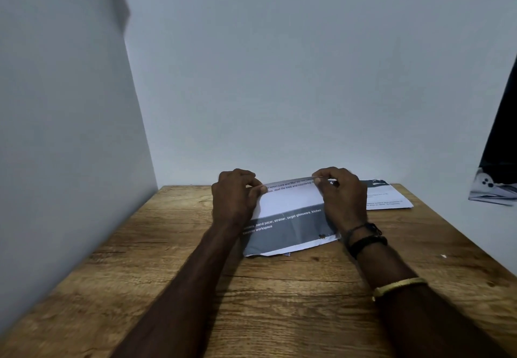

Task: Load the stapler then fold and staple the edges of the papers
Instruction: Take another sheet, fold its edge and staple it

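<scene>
The fingers [258, 188] of the left hand [235, 195] pinch the far left corner of the folded paper [291, 217], and the fingers [319, 180] of the right hand [342, 198] pinch its far right corner, so both hands are closed on the same raised far edge. That edge is lifted off the desk [167, 273] and tilted toward the person, while the near edge of the paper lies flat on the wood, a little ragged, with a small dark mark near its right corner that may be a staple, though it is too small to tell. By the look of it the work is in the folding stage: this sheet is being turned over on itself, and stapling of this fold is not yet done. No stapler is in view, so whether it is loaded cannot be judged. A second paper [389, 198] lies flat just beyond the right hand, near the far right of the desk. Walls close in at the left and far sides; the near half of the desk is bare and gives ample room.
</scene>
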